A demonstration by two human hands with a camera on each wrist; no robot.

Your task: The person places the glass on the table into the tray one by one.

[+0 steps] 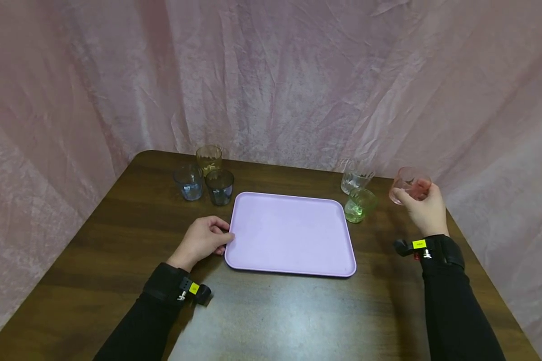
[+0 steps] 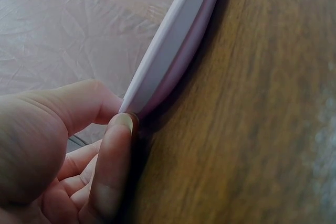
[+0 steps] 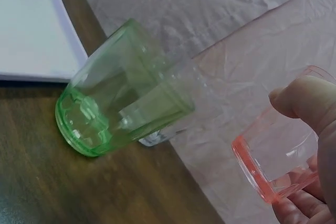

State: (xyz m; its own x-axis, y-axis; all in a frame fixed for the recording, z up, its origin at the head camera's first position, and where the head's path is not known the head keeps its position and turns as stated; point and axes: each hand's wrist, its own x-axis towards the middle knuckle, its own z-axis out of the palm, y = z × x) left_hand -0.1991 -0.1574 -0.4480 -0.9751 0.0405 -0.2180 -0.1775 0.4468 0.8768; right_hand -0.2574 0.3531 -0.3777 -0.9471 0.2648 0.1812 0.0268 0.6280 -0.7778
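Note:
A lilac rectangular tray (image 1: pixel 291 235) lies on the table. At its left edge my left hand (image 1: pixel 204 237) pinches the rim between thumb and fingers; the left wrist view shows the tray edge (image 2: pixel 157 69) caught at the fingertips. Over at the right, my right hand (image 1: pixel 426 210) holds a pink glass (image 1: pixel 408 183), thumb on one side and fingers on the other. In the right wrist view the pink glass (image 3: pixel 278 153) appears apart from the green glass (image 3: pixel 121 93). That green glass stands beside the tray's right edge, with a clear glass (image 1: pixel 356 178) behind it.
Left of the tray's far corner stand a blue glass (image 1: pixel 189 183), a dark grey glass (image 1: pixel 220 187) and a yellow glass (image 1: pixel 209 158), close together. A pink curtain (image 1: pixel 271 85) hangs behind the brown wooden table (image 1: pixel 95 271).

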